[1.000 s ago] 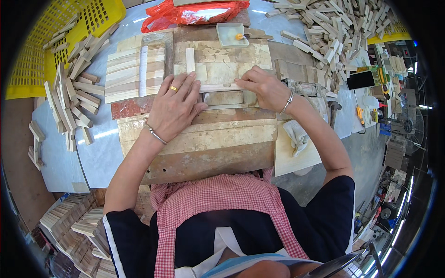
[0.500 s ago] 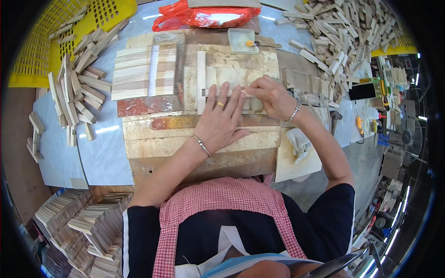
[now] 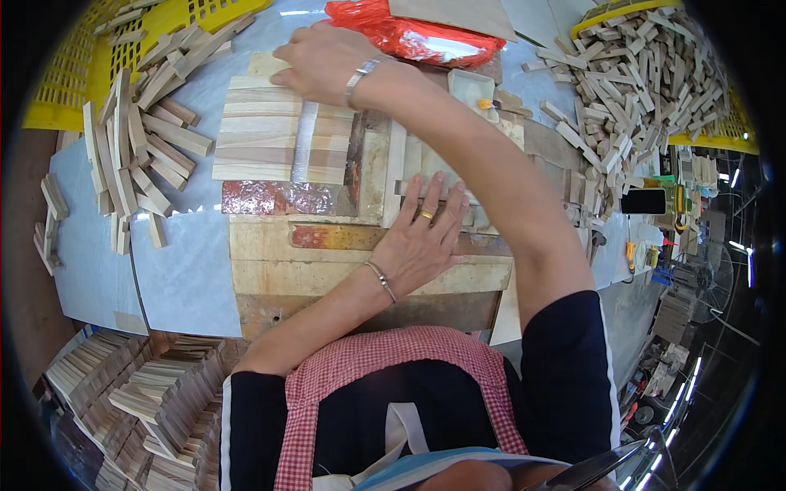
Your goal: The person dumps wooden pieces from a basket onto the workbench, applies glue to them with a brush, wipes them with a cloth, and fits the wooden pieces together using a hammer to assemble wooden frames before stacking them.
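left hand [image 3: 419,237] flat and wide over wooden boards [image 3: 286,277]; right hand [image 3: 319,64] curled near wood strips' [image 3: 255,135] far edge, grip cannot be told.

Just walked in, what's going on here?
A person is working bare-handed at a bench. The left hand lies spread on a worn wooden work board; the right hand is at the far edge of the rowed wooden strips, its grip unclear. Loose wooden sticks are heaped on both sides.
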A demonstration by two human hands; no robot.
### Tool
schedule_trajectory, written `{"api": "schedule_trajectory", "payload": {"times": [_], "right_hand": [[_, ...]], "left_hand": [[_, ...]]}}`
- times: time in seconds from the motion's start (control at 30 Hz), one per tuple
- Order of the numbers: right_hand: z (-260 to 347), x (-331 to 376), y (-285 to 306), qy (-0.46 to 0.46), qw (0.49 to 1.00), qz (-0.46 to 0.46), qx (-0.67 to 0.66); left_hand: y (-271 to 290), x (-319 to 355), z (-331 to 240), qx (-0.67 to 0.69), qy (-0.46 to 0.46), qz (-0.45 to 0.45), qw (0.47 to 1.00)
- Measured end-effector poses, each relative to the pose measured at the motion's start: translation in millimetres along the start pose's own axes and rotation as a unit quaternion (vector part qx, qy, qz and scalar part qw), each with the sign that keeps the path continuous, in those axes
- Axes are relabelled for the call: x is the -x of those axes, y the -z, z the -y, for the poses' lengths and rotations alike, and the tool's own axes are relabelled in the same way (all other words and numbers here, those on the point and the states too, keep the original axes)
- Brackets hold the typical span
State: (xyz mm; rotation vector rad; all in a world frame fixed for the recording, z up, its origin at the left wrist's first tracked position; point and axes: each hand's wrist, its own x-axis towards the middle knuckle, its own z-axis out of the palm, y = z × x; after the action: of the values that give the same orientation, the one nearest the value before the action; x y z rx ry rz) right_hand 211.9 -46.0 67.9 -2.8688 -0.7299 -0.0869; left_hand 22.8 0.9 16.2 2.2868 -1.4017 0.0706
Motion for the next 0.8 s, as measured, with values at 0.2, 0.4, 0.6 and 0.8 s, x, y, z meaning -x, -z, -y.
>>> {"api": "schedule_trajectory", "payload": {"times": [0.2,0.4,0.6,0.8], "right_hand": [[17,-31,1,-0.080,0.982,0.160,-0.058],[24,-32,-6,-0.055,0.987,0.121,-0.093],[7,-19,-1,0.020,0.998,-0.066,-0.010],[-66,93,76,-0.072,0.987,-0.126,-0.070]], "left_hand": [[0,2,2,0.002,-0.032,0.022,0.999],[-2,1,-2,0.018,-0.013,0.007,1.000],[-3,-6,-8,0.010,-0.013,-0.010,1.000],[6,-8,-6,-0.062,-0.002,0.008,0.998]]}}
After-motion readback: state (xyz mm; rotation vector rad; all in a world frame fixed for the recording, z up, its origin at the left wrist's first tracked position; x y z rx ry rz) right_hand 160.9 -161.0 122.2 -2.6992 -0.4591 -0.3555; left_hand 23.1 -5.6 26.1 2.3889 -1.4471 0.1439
